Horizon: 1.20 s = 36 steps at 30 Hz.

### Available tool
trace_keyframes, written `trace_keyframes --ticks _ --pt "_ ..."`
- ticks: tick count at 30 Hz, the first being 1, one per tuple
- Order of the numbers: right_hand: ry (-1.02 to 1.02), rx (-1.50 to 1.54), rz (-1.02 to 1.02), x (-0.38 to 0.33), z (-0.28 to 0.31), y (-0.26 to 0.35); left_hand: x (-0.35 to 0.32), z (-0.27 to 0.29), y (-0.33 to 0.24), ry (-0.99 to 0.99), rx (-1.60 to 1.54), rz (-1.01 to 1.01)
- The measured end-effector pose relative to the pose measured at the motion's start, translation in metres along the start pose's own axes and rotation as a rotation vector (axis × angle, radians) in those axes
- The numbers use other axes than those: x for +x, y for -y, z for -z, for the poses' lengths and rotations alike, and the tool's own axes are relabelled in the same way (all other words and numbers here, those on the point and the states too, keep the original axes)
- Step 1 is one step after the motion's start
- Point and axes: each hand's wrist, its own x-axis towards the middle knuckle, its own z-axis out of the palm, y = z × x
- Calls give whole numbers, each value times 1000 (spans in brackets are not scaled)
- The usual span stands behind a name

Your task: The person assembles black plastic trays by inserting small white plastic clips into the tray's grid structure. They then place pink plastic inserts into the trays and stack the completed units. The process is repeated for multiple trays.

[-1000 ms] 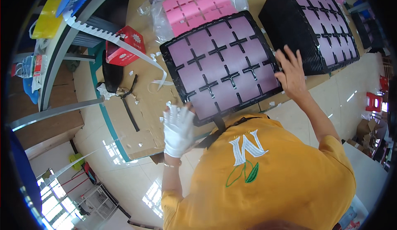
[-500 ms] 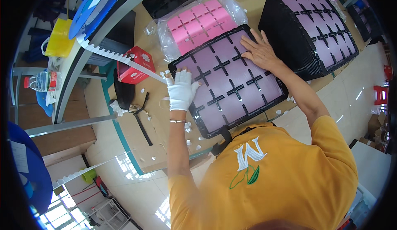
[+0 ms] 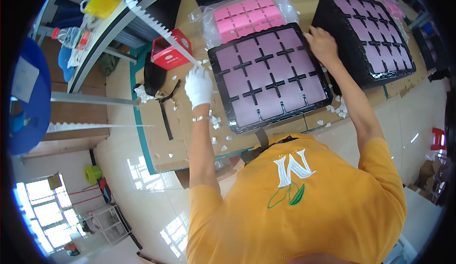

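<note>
Head view: tray stack [image 3: 339, 50] and white scraps [image 3: 342, 112] close beside purple-lined tray [image 3: 274, 85].

From the person's head, one wide fisheye looks down closely onto the worktable [image 3: 156, 145].

Tray [image 3: 275, 85] right of box [image 3: 166, 58], left of tray stack [image 3: 350, 48]; sheets [image 3: 249, 20] (on plastic [image 3: 209, 32]) behind.
</note>
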Motion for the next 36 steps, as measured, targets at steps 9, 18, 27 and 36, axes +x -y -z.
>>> trace_keyframes --ticks 9,18,27,36 --pt "407 832 -531 -47 -46 -56 -78 -36 26 249 -889 245" --pt "142 286 -74 -29 130 -33 -50 98 -24 305 -1477 588" --pt "77 136 -441 28 226 -297 45 110 -319 458 -1683 420" --pt "-79 -108 -409 41 145 -435 78 54 -443 536 -1703 533"
